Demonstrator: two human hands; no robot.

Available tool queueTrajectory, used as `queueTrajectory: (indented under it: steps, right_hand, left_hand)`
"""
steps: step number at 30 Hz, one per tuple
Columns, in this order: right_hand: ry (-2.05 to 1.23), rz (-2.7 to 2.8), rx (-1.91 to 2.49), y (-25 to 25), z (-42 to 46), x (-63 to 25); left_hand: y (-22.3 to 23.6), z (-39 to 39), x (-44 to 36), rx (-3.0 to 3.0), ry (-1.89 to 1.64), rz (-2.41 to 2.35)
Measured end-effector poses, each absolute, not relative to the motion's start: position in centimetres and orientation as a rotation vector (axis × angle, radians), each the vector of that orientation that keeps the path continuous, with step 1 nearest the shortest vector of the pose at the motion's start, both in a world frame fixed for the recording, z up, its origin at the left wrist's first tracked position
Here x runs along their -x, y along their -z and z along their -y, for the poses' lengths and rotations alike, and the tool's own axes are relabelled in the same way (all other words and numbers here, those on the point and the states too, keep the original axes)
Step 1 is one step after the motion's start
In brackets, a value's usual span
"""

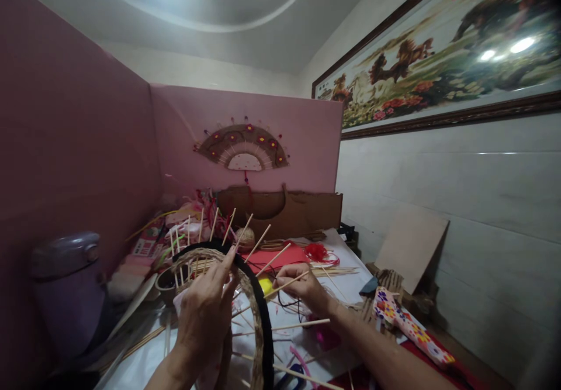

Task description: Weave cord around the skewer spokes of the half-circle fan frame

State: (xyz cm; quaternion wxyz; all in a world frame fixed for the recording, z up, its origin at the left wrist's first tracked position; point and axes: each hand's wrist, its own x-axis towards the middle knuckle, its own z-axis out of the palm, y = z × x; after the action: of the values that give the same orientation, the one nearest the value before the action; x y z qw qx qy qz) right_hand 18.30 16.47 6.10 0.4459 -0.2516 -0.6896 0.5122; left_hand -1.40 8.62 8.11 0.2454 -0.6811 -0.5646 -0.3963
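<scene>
A curved half-round piece [258, 308], built of wooden sticks with a band of brown twisted cord and a black strip along its outer edge, stands in front of me. My left hand [205, 302] is closed on its upper part, with a finger pressed against the black strip. Several thin sticks [258, 244] poke outward past the strip. To the right of the strip, my right hand [302, 285] pinches a thin black cord [284, 304] that loops down below the fingers. One stick passes across the right fingers.
A decorated fan [243, 147] is fixed to the pink partition [302, 144]. Behind the work lie red paper [276, 256], a twine ball [245, 238] and red yarn [316, 252]. Blue-handled scissors [294, 375] lie low, a cup [165, 287] at left, and a flower-patterned object [409, 325] at right.
</scene>
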Motion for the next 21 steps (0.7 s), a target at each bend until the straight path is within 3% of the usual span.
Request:
queueTrajectory:
  steps: [21]
  right_hand:
    - [-0.897, 1.58, 0.502, -10.1, -15.5, -21.8]
  left_hand:
    - [-8.2, -8.5, 1.0, 1.886, 0.701, 1.615]
